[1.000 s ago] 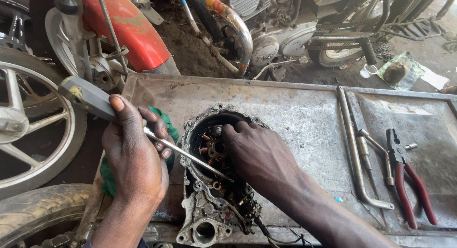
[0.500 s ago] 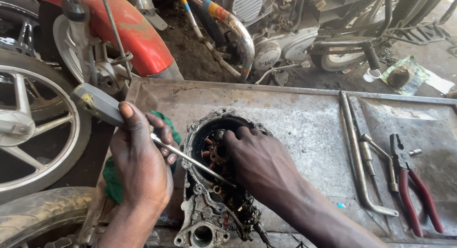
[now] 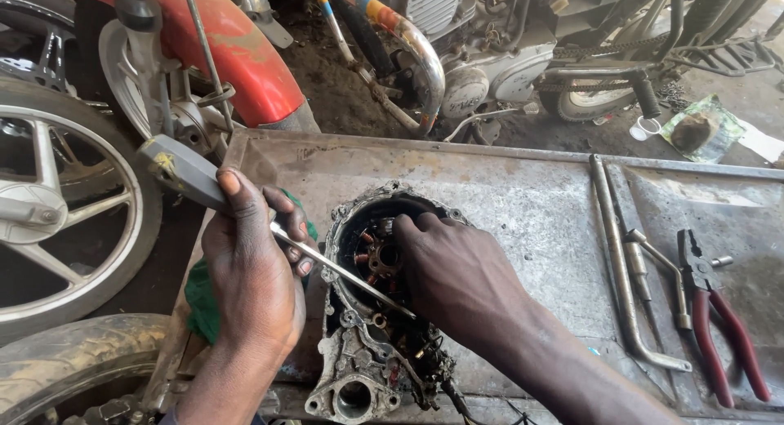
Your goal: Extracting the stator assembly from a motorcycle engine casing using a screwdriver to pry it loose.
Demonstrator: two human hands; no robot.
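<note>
While your left hand (image 3: 249,290) grips the grey-handled screwdriver (image 3: 245,209), its fingers wrapped tight round the handle, the shaft slants down and rightward into the engine cover (image 3: 367,343) that lies in front of you on the metal tray (image 3: 523,188). Your right hand (image 3: 457,278) rests on the cover's rim, fingers curled down into the round well and touching the copper-wound stator coil (image 3: 377,255) (whether they pinch anything there, you cannot tell from this angle). You look to be at the prying or unscrewing stage on that coil; the tip is hidden against the inner parts, so the next move calls for a steady cover and a seated tip before any force goes in. A green rag (image 3: 204,298) lies under your left wrist. Farther right on the tray lie a bent metal bar (image 3: 621,278) and red-handled pliers (image 3: 723,327). Beyond the tray stand a spoked wheel (image 3: 57,213) and a red fender (image 3: 237,57).
</note>
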